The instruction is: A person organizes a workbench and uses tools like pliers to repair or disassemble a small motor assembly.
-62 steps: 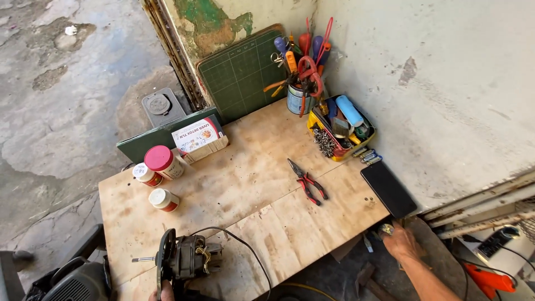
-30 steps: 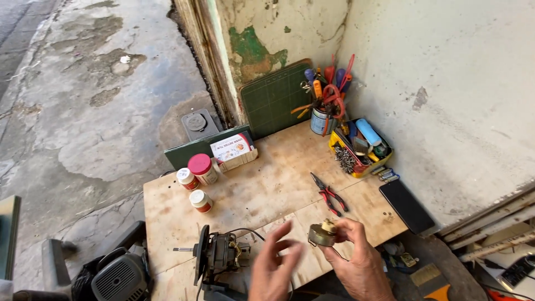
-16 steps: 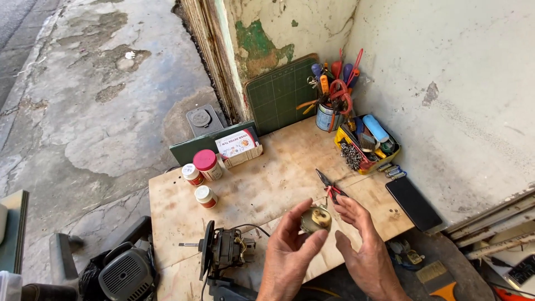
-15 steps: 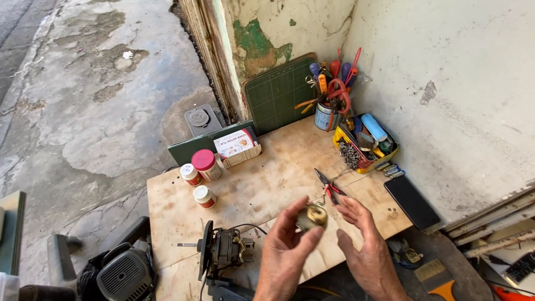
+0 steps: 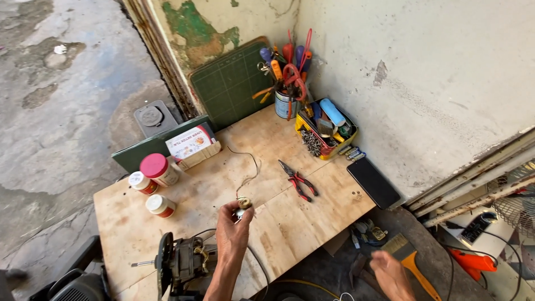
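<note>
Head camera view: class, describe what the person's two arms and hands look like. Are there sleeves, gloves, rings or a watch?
Both are bare. The left hand and its forearm show no sleeve, glove, ring or watch. The right hand is blurred at the picture's lower edge; it looks ungloved too, with no sleeve in view, but any small jewellery there cannot be made out.

The worktop (image 5: 167, 223) is showing bare, matt plywood with a rough grain. On it, the pliers (image 5: 298, 180) are gleaming dull metal with red plastic grips; beside its right edge a phone (image 5: 373, 182) is lying glossy black.
</note>
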